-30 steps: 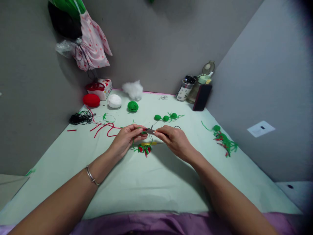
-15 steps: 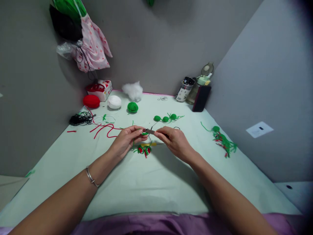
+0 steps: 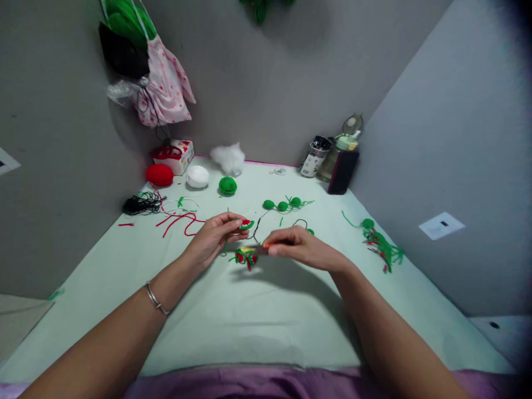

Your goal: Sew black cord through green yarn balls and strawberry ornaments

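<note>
My left hand (image 3: 218, 235) pinches a small crocheted watermelon slice (image 3: 246, 224), red with a white band and green rim, between thumb and fingertips. A green yarn tail hangs below that hand. To its right, my right hand (image 3: 299, 246) is closed around an orange-handled blade (image 3: 266, 249). Its grey end is blurred and points left, apart from the slice, so its exact kind is unclear. Beneath the blade lie red and green crocheted pieces (image 3: 246, 257) and a yellow-handled tool (image 3: 249, 249), partly covered. A black cord (image 3: 256, 230) lies between the hands.
Red (image 3: 159, 175), white (image 3: 198, 177) and green yarn balls (image 3: 227, 186) stand at the back left, near white stuffing (image 3: 229, 158). Green crocheted balls (image 3: 282, 206) lie beyond my hands. A phone (image 3: 343, 173) leans at the back right; yarn scraps (image 3: 384, 246) lie at right.
My right hand has drawn the orange-handled blade away from the slice, down and slightly right. The slice in my left hand now shows more fully. The view has shifted slightly.
</note>
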Demonstrator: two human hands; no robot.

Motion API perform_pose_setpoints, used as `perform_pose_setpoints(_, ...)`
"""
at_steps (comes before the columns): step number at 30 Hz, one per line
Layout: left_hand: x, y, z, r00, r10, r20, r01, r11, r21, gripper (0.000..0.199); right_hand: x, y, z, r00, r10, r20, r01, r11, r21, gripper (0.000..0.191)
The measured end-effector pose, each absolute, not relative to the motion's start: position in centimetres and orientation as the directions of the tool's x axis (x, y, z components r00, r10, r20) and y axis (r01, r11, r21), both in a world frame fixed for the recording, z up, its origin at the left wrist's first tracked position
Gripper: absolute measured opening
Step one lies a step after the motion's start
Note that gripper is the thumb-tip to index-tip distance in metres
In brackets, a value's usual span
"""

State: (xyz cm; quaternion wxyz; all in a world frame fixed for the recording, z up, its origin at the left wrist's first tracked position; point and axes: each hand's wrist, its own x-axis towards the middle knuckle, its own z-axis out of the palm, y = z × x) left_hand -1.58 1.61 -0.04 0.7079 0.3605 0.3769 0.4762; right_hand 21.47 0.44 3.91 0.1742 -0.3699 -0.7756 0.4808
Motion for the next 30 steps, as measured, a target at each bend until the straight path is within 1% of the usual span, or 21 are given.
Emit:
perform_pose_setpoints(2,-2.1,2.0,-0.2,0.258,0.948,-0.186,-0.386,0.277,0.88,0.013,21.4,0.2,3.8,-0.805,0.559,-0.201,0.395,0.25,-0.884,0.038)
perform_pose_setpoints(3,-2.5,2.2,-0.3,0.268,0.946,-0.183,-0.37,0.276,0.887,0.014,21.3,0.1,3.7,-0.836,0.49,-0.246,0.411,0.263,-0.873,0.036)
perform_pose_setpoints(4,-2.8,2.4,-0.3,0.281,0.944,-0.174,-0.352,0.27,0.896,0.015,21.2,0.0,3.5,-0.844,0.458,-0.278,0.438,0.29,-0.851,0.034)
perform_pose_setpoints(5,-3.2,2.5,-0.3,0.302,0.94,-0.162,-0.328,0.262,0.908,0.015,21.0,-0.1,3.3,-0.833,0.472,-0.29,0.471,0.331,-0.818,0.031)
perform_pose_setpoints(6,-3.5,2.6,-0.2,0.329,0.933,-0.144,-0.297,0.247,0.922,0.014,20.9,-0.1,3.1,-0.802,0.531,-0.272,0.512,0.378,-0.771,0.03)
perform_pose_setpoints(7,-3.8,2.6,0.0,0.365,0.922,-0.128,-0.252,0.23,0.94,0.014,20.8,-0.1,2.9,-0.752,0.619,-0.225,0.562,0.424,-0.71,0.028)
perform_pose_setpoints(9,-4.3,2.5,0.4,0.491,0.862,-0.125,-0.095,0.195,0.976,0.015,20.7,0.3,2.4,-0.621,0.78,-0.08,0.681,0.485,-0.549,0.025)
perform_pose_setpoints(11,-4.6,2.4,0.8,0.617,0.771,-0.16,0.104,0.121,0.987,0.018,20.6,0.9,2.0,-0.494,0.868,0.053,0.799,0.477,-0.366,0.024)
perform_pose_setpoints(12,-4.6,2.4,0.8,0.636,0.753,-0.168,0.179,0.067,0.981,0.02,20.4,1.4,1.9,-0.448,0.889,0.098,0.845,0.457,-0.277,0.025)
perform_pose_setpoints(13,-4.5,2.4,0.7,0.625,0.765,-0.156,0.23,0.011,0.973,0.023,20.2,1.9,1.7,-0.42,0.899,0.126,0.879,0.437,-0.188,0.027)
perform_pose_setpoints(15,-4.0,2.5,0.1,0.496,0.866,-0.062,0.264,-0.083,0.961,0.027,19.6,3.0,1.3,-0.413,0.899,0.141,0.906,0.422,-0.032,0.031)
perform_pose_setpoints(17,-3.5,2.6,-0.9,0.375,0.927,0.021,0.297,-0.142,0.944,0.025,18.9,4.2,0.9,-0.442,0.89,0.111,0.897,0.438,0.056,0.032)
perform_pose_setpoints(18,-3.2,2.7,-1.5,0.344,0.937,0.059,0.334,-0.18,0.925,0.022,18.5,4.8,0.8,-0.453,0.886,0.095,0.891,0.448,0.073,0.031)
perform_pose_setpoints(20,-2.8,2.9,-2.5,0.309,0.937,0.161,0.488,-0.302,0.819,0.02,18.1,5.9,0.3,-0.468,0.88,0.074,0.883,0.464,0.07,0.029)
perform_pose_setpoints(22,-2.6,2.9,-3.3,0.342,0.914,0.218,0.587,-0.389,0.711,0.019,17.9,6.8,0.0,-0.482,0.874,0.06,0.876,0.48,0.049,0.026)
perform_pose_setpoints(24,-2.5,3.0,-3.6,0.384,0.893,0.234,0.622,-0.437,0.649,0.014,18.0,7.3,-0.2,-0.487,0.871,0.062,0.873,0.488,0.006,0.024)
perform_pose_setpoints(27,-2.5,2.9,-3.7,0.409,0.881,0.236,0.617,-0.458,0.64,0.011,18.4,7.5,0.0,-0.455,0.885,0.099,0.881,0.464,-0.094,0.022)
perform_pose_setpoints(30,-2.5,2.8,-3.5,0.401,0.883,0.243,0.591,-0.452,0.668,0.013,19.0,6.8,0.8,-0.384,0.909,0.163,0.878,0.414,-0.241,0.022)
